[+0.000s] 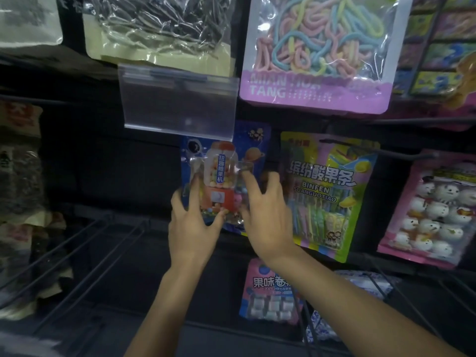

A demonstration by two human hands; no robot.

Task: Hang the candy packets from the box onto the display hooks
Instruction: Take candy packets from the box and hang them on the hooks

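Observation:
A blue candy packet (221, 173) printed with a red gumball machine hangs in the middle of the display, just under a clear plastic price-tag holder (177, 99). My left hand (193, 222) holds its lower left part, thumb on the front near the bottom edge and fingers up its left side. My right hand (265, 215) touches the packet's right side with spread fingers, index finger raised onto the clear blister. The hook that carries the packet is hidden behind the tag holder. The box is not in view.
Hanging nearby: a pink pack of pastel gummy strings (319, 55) above right, a yellow-green sour strips pack (327, 194), a pink marshmallow pack (438, 212), and a small pink pack (270, 292) below. Bare black wire hooks (85, 256) stick out at lower left.

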